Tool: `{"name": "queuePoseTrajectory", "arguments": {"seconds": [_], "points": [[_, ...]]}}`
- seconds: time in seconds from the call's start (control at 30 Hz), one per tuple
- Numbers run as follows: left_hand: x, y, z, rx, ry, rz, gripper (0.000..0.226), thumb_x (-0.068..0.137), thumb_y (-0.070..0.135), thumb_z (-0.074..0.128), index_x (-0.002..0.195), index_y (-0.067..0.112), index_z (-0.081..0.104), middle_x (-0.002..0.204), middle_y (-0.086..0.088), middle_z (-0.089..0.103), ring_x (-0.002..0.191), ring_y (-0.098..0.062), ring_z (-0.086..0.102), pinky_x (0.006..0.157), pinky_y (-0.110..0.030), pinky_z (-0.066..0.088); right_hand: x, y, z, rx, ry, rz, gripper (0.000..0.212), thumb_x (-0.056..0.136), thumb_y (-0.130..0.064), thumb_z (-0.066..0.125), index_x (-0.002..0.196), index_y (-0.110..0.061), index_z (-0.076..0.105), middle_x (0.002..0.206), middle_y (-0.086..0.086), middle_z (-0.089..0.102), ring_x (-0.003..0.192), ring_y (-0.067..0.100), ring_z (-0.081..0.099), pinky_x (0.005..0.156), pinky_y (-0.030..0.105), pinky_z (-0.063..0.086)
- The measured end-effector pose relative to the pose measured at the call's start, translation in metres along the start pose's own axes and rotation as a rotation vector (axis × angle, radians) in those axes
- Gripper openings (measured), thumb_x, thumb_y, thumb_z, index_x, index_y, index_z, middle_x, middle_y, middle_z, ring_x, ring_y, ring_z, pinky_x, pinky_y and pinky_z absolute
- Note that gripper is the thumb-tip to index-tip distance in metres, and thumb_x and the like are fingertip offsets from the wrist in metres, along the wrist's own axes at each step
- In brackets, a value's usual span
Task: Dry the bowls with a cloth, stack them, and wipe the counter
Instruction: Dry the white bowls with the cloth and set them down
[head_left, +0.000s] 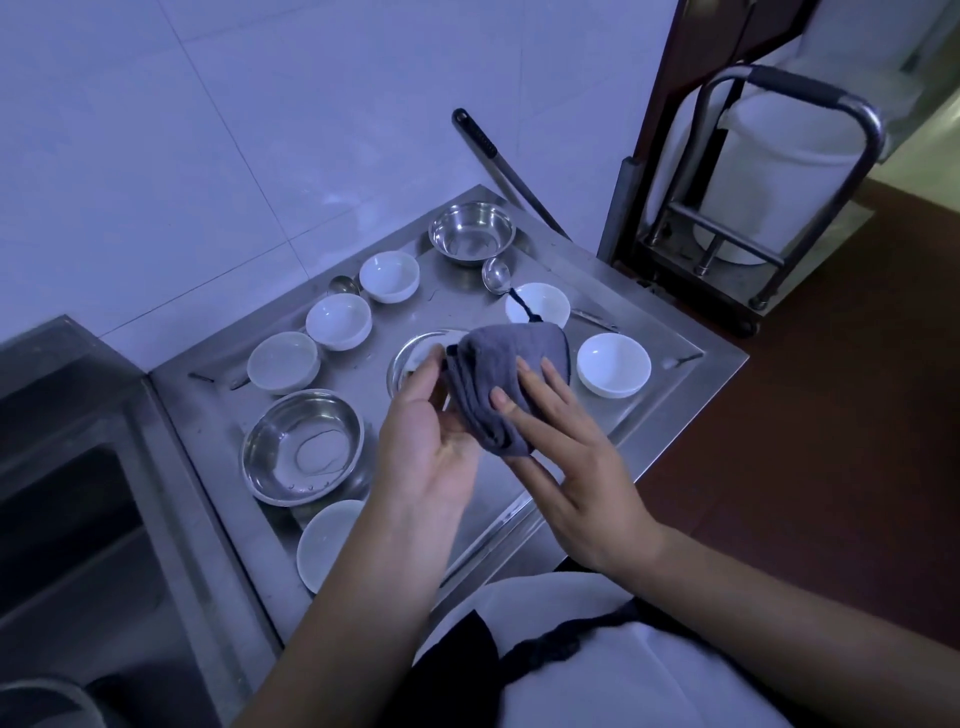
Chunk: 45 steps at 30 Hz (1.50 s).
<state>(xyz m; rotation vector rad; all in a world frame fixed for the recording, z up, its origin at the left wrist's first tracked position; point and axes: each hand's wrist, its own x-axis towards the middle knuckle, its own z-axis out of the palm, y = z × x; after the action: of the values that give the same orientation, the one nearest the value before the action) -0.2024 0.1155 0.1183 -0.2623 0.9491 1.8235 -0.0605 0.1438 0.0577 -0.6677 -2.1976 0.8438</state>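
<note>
I hold a folded grey cloth (504, 384) over the steel counter (628, 426). My left hand (426, 431) cups it from below, with the thumb on its left edge. The straight fingers of my right hand (571, 467) lie flat on top of it. Several white bowls stand apart: three in a row at the back left (338, 321), two on the right (613, 365), one near the front edge (327, 543). A large steel bowl (301, 447) sits front left and another (471, 233) in the far corner. A shallow steel dish (410, 358) is partly hidden behind the cloth.
A ladle (496, 273) lies by the far steel bowl and a spoon (343, 285) near the wall. A deep sink (78, 493) adjoins the counter's left side. A metal trolley (831, 104) with a white bucket (779, 156) stands at the right. A long handle (493, 156) leans on the tiled wall.
</note>
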Motion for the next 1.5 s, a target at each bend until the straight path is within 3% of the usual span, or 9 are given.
{"name": "queuePoseTrajectory", "arguments": {"seconds": [0.2, 0.37, 0.57, 0.73, 0.77, 0.83, 0.97, 1.23, 1.5], "points": [[0.0, 0.009, -0.002, -0.135, -0.031, -0.069, 0.014, 0.097, 0.01, 0.062, 0.107, 0.001, 0.067, 0.115, -0.012, 0.074, 0.098, -0.021, 0.075, 0.093, -0.037, 0.058, -0.003, 0.005, 0.002, 0.101, 0.102, 0.022, 0.044, 0.103, -0.021, 0.053, 0.146, -0.014, 0.046, 0.161, 0.005, 0.032, 0.153, 0.023, 0.023, 0.124, 0.036, 0.023], [-0.008, 0.008, -0.005, -0.099, -0.169, -0.047, 0.014, 0.092, 0.007, 0.06, 0.1, -0.001, 0.068, 0.095, -0.014, 0.078, 0.083, -0.019, 0.077, 0.078, -0.031, 0.063, 0.009, -0.012, -0.006, 0.521, 0.212, 0.295, 0.04, 0.101, -0.012, 0.053, 0.137, -0.027, 0.056, 0.148, -0.007, 0.053, 0.143, 0.007, 0.041, 0.113, 0.021, 0.035], [-0.013, 0.002, -0.023, 0.217, -0.383, -0.009, 0.033, 0.086, 0.012, 0.057, 0.118, 0.012, 0.067, 0.111, -0.005, 0.075, 0.101, -0.014, 0.073, 0.084, -0.028, 0.061, 0.038, -0.006, -0.036, 0.706, 0.101, 0.597, 0.029, 0.098, -0.025, 0.057, 0.105, 0.001, 0.068, 0.089, 0.01, 0.052, 0.085, 0.024, 0.043, 0.075, 0.044, 0.038], [-0.008, 0.008, -0.026, 0.225, -0.389, -0.049, 0.032, 0.084, 0.013, 0.061, 0.115, 0.011, 0.07, 0.109, -0.007, 0.075, 0.098, -0.015, 0.073, 0.08, -0.028, 0.061, 0.037, -0.012, -0.044, 0.673, -0.013, 0.423, 0.022, 0.1, -0.013, 0.057, 0.114, -0.012, 0.073, 0.108, 0.023, 0.063, 0.087, 0.043, 0.053, 0.101, 0.057, 0.013], [-0.006, 0.01, -0.027, 0.211, -0.373, -0.081, 0.029, 0.083, 0.015, 0.063, 0.11, 0.009, 0.073, 0.107, -0.007, 0.076, 0.095, -0.014, 0.074, 0.079, -0.028, 0.062, 0.035, -0.008, -0.048, 0.661, -0.023, 0.386, 0.023, 0.1, -0.011, 0.057, 0.116, -0.015, 0.073, 0.12, 0.013, 0.067, 0.123, 0.051, 0.047, 0.107, 0.057, 0.032], [-0.002, 0.011, -0.031, 0.161, -0.335, -0.161, 0.023, 0.074, 0.017, 0.075, 0.093, 0.005, 0.08, 0.097, -0.01, 0.078, 0.085, -0.015, 0.076, 0.071, -0.026, 0.063, 0.03, 0.001, -0.056, 0.627, -0.111, 0.283, 0.026, 0.097, -0.014, 0.057, 0.118, -0.021, 0.071, 0.136, -0.015, 0.063, 0.136, 0.017, 0.05, 0.111, 0.025, 0.038], [0.0, 0.013, -0.036, 0.179, -0.388, -0.193, 0.033, 0.06, 0.014, 0.091, 0.09, 0.004, 0.081, 0.099, -0.012, 0.077, 0.084, -0.016, 0.076, 0.068, -0.028, 0.063, 0.026, 0.017, -0.052, 0.538, -0.163, 0.189, 0.03, 0.099, -0.012, 0.052, 0.126, -0.008, 0.066, 0.143, -0.019, 0.055, 0.148, 0.013, 0.034, 0.119, 0.028, 0.029], [-0.01, -0.003, -0.037, 0.542, -0.543, -0.042, 0.031, 0.085, 0.006, 0.062, 0.111, 0.016, 0.075, 0.1, -0.008, 0.075, 0.09, -0.02, 0.073, 0.074, -0.036, 0.061, 0.053, 0.007, -0.056, 0.607, -0.094, 0.543, 0.024, 0.098, -0.03, 0.058, 0.097, -0.012, 0.074, 0.084, 0.012, 0.06, 0.077, 0.024, 0.053, 0.075, 0.043, 0.042], [0.001, -0.003, -0.03, 0.322, -0.37, 0.053, 0.047, 0.084, 0.01, 0.055, 0.131, 0.005, 0.061, 0.112, -0.011, 0.072, 0.098, -0.016, 0.071, 0.081, -0.026, 0.06, 0.037, -0.006, -0.026, 0.465, -0.137, 0.273, 0.039, 0.099, -0.023, 0.056, 0.138, -0.018, 0.061, 0.149, -0.009, 0.052, 0.146, 0.003, 0.034, 0.121, 0.035, 0.029]]}}
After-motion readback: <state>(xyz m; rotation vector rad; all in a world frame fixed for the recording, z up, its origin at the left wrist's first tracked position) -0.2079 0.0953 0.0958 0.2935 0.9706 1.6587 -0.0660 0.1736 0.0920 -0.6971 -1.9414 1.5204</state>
